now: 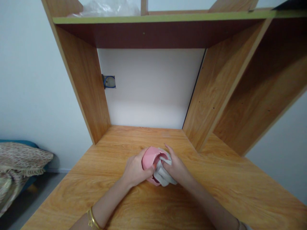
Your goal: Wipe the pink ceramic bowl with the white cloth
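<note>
A pink container (150,157) is being held, tilted, near the middle of the wooden surface (96,188), between its left and right edges and nearer the observer than its back edge; whether its underside is being supported by the wood cannot be told. Its opening is being turned toward the right edge, and a grey-white cloth (164,175) is being bunched at the mouth, partly inside. The container is being gripped by the left hand (136,169), its fingers being curled around the outer wall and its thumb being brought over the rim. The cloth is being pinched by the half-closed right hand (177,167), with one finger being held out straight.

For this step, seemingly wiping, the work is probably being done best when the wall is being steadied without being squeezed, the cloth is being pressed flat against the inner face, and fresh folds are being turned out.

Outward, by count: one container, one cloth and two hands are being shown; one gold bracelet (92,218) is being worn on the left wrist; one yellow-green-edged shelf (153,18) is being carried above, with one clear plastic bag (110,8) being borne on it; one wall recess (110,82) is being left uncovered
</note>
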The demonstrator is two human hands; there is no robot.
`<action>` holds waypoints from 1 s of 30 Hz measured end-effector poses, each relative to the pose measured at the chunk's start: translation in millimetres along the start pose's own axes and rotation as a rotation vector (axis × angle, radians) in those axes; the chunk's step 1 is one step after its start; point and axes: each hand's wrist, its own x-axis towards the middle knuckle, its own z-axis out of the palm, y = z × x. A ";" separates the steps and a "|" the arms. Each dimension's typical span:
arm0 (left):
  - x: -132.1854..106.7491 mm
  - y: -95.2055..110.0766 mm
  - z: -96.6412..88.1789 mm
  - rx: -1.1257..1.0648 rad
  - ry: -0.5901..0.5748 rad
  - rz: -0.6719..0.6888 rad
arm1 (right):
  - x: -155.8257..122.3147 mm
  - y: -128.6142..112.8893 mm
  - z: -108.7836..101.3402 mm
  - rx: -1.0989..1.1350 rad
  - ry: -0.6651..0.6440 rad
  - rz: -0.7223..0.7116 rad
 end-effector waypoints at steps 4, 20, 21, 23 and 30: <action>0.6 -1.5 1.5 0.002 0.030 -0.026 | -0.4 3.3 1.7 -0.017 0.061 0.040; 0.3 -4.8 17.3 -0.273 0.066 0.016 | 6.6 4.7 8.9 0.159 0.163 0.148; 0.8 -5.5 16.6 -0.243 0.077 0.000 | 7.2 4.9 7.4 0.117 0.151 0.150; 1.2 -6.0 14.9 -0.185 0.090 -0.024 | 8.0 4.2 3.2 0.054 0.118 0.148; -0.3 -2.4 7.9 -0.056 0.037 -0.033 | 3.7 -12.6 -6.3 -0.101 0.052 0.080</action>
